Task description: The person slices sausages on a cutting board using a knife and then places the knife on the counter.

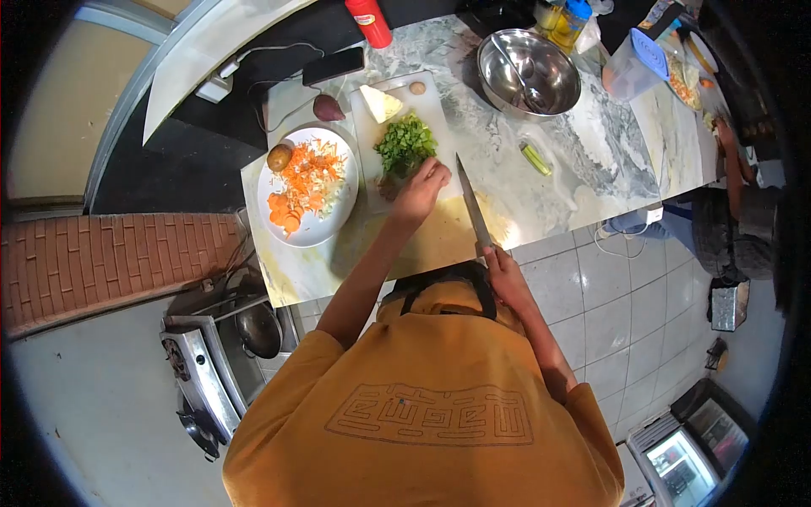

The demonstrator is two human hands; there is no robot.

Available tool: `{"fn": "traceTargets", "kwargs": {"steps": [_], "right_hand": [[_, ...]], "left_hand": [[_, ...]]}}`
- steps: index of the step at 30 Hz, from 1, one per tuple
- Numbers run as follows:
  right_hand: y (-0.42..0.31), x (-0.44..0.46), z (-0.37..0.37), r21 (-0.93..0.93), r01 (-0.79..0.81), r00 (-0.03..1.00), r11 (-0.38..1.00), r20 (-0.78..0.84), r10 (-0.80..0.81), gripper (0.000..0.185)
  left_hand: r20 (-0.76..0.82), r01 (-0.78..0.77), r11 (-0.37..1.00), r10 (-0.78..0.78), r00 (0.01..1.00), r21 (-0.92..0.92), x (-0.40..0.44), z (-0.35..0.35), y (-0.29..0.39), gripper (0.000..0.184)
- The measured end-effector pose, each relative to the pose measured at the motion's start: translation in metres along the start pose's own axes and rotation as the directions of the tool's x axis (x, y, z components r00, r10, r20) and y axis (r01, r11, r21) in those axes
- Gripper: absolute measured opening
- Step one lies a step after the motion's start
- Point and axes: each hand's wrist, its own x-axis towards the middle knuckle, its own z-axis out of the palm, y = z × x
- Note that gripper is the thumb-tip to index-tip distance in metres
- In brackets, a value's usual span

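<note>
My right hand grips a kitchen knife by its handle, with the long blade pointing away from me beside the cutting board. My left hand is over the near part of the white cutting board, its fingers curled together at the lower edge of a pile of chopped greens. Whatever those fingers may hold is hidden. A white wedge, perhaps cabbage, and a small brown round piece lie at the board's far end. Left of the board, a white plate carries shredded and sliced carrot and a brown round vegetable.
A red onion, a phone and a red bottle are toward the back. At right stand a steel bowl and a lidded plastic container; green stalks lie nearer. Another person's arm shows far right.
</note>
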Motion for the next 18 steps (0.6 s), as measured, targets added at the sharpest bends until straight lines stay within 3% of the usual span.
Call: {"fn": "traceTargets", "kwargs": {"steps": [2, 6, 8, 12, 14, 18], "right_hand": [[-0.009, -0.006, -0.002, -0.035, 0.015, 1.0, 0.999, -0.005, -0.016, 0.044], [-0.012, -0.007, -0.001, -0.117, -0.002, 1.0, 0.993, -0.023, -0.001, 0.047], [-0.017, -0.005, 0.002, -0.132, 0.044, 0.998, 0.99, -0.031, -0.049, 0.048], [-0.044, -0.005, 0.0, -0.162, -0.039, 0.998, 0.986, 0.044, 0.047, 0.048], [-0.039, -0.001, 0.005, -0.199, -0.009, 1.0, 0.98, 0.001, 0.01, 0.047], [-0.041, -0.004, 0.008, -0.196, 0.017, 0.999, 0.98, -0.034, -0.024, 0.047]], "left_hand": [[-0.134, -0.089, 0.984, 0.111, 0.985, 0.157, -0.008, 0.009, -0.013, 0.012], [-0.172, -0.159, 0.944, 0.215, 0.961, 0.289, -0.013, 0.01, -0.011, 0.011], [-0.205, 0.011, 1.0, -0.008, 0.979, 0.011, -0.014, 0.018, -0.018, 0.009], [-0.163, 0.083, 0.993, -0.096, 0.982, -0.089, -0.017, 0.019, -0.022, 0.013], [-0.266, 0.03, 0.949, 0.057, 0.962, 0.313, -0.021, 0.016, -0.016, 0.01], [-0.342, 0.032, 0.935, 0.098, 0.935, 0.354, -0.027, 0.016, -0.019, 0.012]]}}
